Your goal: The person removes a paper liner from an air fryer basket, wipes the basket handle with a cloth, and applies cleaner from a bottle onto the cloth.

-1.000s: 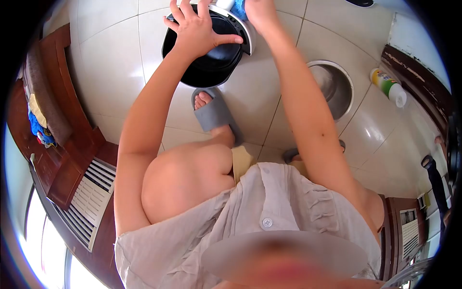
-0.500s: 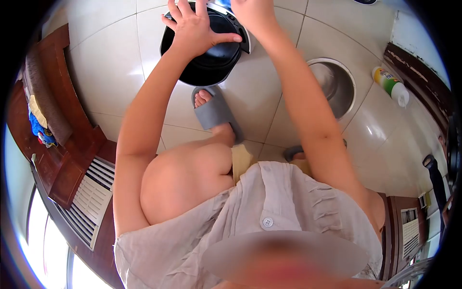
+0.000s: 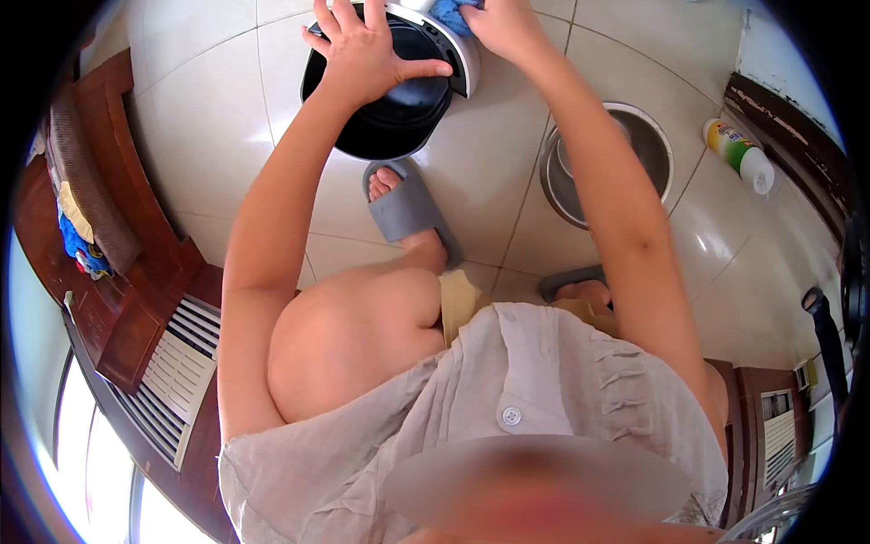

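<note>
Pale tiles point(image 3: 489, 181) cover the floor. At twelve o'clock sits a black air fryer basket point(image 3: 385, 131) with a white front point(image 3: 468, 68); the left hand point(image 3: 362, 63) spreads wide open over it, thumb at the rim. The right hand point(image 3: 506, 27) pinches a blue cloth point(image 3: 450, 16) by the front. At two o'clock lie a steel basin point(image 3: 648, 154) and, farther out, a bottle point(image 3: 739, 154).

Open pale floor tiles point(image 3: 498, 136) leave 1 passage between the black-and-white rounded appliance point(image 3: 390, 127) and the round silver metal basin point(image 3: 657, 150), with the grey open-toed slipper point(image 3: 403, 207) blocking the appliance's near side and the right forearm point(image 3: 603, 154) crossing over the basin.
</note>
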The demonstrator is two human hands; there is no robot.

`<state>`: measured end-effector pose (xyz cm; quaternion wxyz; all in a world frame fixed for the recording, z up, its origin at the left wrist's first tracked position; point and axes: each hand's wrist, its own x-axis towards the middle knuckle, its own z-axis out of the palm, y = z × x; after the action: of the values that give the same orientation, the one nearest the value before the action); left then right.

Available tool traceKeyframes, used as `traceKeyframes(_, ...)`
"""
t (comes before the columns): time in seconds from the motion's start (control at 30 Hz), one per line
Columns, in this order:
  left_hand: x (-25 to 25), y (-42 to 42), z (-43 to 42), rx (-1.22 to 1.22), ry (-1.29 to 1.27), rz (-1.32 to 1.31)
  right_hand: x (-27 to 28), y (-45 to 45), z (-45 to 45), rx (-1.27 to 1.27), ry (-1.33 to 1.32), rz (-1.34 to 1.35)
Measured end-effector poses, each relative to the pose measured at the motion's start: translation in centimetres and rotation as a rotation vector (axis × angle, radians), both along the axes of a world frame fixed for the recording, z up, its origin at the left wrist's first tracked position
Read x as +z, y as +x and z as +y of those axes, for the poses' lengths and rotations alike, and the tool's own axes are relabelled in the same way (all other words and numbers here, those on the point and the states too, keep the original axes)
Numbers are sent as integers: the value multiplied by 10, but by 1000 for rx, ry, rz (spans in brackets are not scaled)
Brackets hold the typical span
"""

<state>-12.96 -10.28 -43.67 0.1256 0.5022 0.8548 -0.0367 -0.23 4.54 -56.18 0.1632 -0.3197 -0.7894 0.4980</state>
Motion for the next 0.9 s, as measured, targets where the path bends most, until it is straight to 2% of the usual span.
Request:
traceKeyframes(0.03,0,-1,0,-5,14,-6,3,1,2,19,-53,-105)
traceKeyframes(0.07,1,-1,0,-4,14,-5,58,7,-10,-152,-121,197)
traceKeyframes(0.1,1,-1,0,5,2,-4,70,9,-22,-150,-123,195)
traceKeyframes(0.17,1,0,1,16,-11,-5,82,11,-38,-229,-125,371)
traceKeyframes(0.2,1,-1,2,19,-10,-9,88,10,-39,-159,80,416)
traceKeyframes(0.33,-10,-5,-4,8,-38,49,100,-5,-34,-29,95,385)
traceKeyframes(0.47,-1,-3,-2,21,-34,-2,93,-9,-32,-16,205,360)
traceKeyframes(0.63,5,0,5,47,-77,-12,79,-2,-37,-126,-42,374)
traceKeyframes(0.9,-2,-3,0,18,-48,6,59,-2,-41,-160,-177,388)
